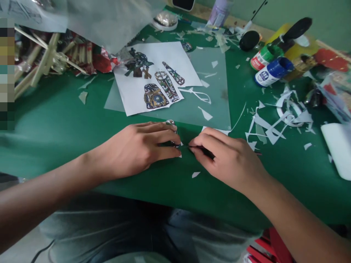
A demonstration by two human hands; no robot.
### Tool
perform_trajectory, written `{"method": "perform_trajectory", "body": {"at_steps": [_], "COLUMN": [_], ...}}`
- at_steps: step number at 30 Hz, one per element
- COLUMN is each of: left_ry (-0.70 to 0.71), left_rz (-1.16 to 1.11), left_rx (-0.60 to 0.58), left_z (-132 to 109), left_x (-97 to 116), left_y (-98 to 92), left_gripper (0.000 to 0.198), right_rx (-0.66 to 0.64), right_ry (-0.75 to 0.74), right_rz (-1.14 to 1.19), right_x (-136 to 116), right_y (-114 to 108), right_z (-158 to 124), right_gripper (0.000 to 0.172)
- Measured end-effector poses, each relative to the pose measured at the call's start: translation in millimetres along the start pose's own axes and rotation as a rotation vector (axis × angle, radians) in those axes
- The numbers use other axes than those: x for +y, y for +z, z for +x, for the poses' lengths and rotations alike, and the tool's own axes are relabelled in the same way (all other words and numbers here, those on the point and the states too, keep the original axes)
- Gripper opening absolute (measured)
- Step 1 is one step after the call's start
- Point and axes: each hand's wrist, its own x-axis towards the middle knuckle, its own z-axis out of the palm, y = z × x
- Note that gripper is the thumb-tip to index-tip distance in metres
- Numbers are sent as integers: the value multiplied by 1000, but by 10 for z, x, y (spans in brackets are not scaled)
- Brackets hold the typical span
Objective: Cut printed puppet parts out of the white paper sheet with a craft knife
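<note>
My left hand lies on the green table with its fingers stretched out, pressing down a small patterned paper cutout that is mostly covered by the fingers. Just to the right, my right hand pinches a slim, dark craft knife, largely hidden by the fingers; its thin tip points left, close to the cutout's edge. A white paper scrap rests below the gap between the hands. Beyond them, a white sheet carries several printed ornate pieces, among them a long strip and a tapered one.
A translucent sheet lies under the white paper. White offcuts and a tape roll are at the right, near blue and green paint jars. Wooden sticks and plastic bags crowd the far left. A white block stands at the right edge.
</note>
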Motion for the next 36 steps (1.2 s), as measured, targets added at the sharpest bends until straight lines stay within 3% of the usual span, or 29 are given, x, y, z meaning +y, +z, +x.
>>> {"method": "perform_trajectory", "body": {"at_steps": [6,10,17,20,23,27,32,36], "left_ry": [-167,-205,-91,-23,-51,-200,-194,-118], "left_rz": [284,277,15,-138,-210,-62,72,-68], "left_rx": [69,126,23,-26,14,141,84,4], "left_z": [-12,-52,-38,41,121,115,5,95], "left_x": [322,436,118,-55,-158,-98,79,-83], "left_y": [75,150,74,30,17,23,69,91], "left_gripper": [33,33,38,29,20,19,24,24], "right_rx": [2,31,54,70,84,71,118,235], "right_ry": [112,125,102,121,108,42,56,93], "right_rz": [-32,-29,16,30,44,75,88,51], "right_x": [-93,-102,-61,-73,-88,-73,-25,-42], "right_y": [17,51,46,44,37,24,28,14], "right_z": [-56,-61,-48,-42,-30,-24,-26,25], "right_gripper": [11,12,12,12,11,11,11,12]}}
